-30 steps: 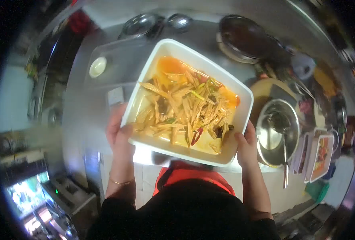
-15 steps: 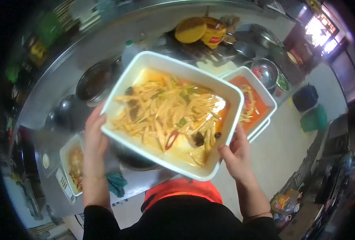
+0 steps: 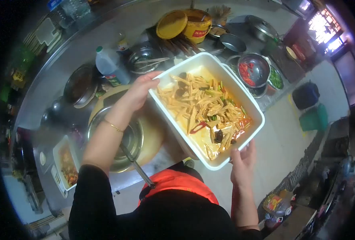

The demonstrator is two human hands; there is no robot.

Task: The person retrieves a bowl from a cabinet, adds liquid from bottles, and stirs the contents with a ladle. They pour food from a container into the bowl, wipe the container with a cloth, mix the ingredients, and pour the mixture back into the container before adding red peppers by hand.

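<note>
I hold a white rectangular tray (image 3: 203,67) up in front of me, tilted so its inside faces me. Pale yellow strips (image 3: 203,106), like tofu skin, lie in it with dark fungus pieces, green bits, a red chilli ring and orange oil. My left hand (image 3: 142,89) grips the tray's left corner, thumb over the rim. At the lower right, my right hand (image 3: 243,162) closes on the edge, its fingers partly hidden behind. A second white rim (image 3: 245,85) shows just behind the tray's far side. Below my left forearm sits a metal basin (image 3: 134,146) with a long metal handle (image 3: 136,165) across it.
On the counter stand a white jug (image 3: 110,66), a dark pan (image 3: 80,86), a yellow tub (image 3: 196,30) and a metal bowl with red pieces (image 3: 259,72). Another food tray (image 3: 66,162) lies at left. Bins (image 3: 314,119) and bottles (image 3: 279,206) stand at right.
The tray has moved right and turned clockwise, uncovering the metal basin and the jug. The tray with red oil at the right is now mostly covered. My left hand has moved up and right.
</note>
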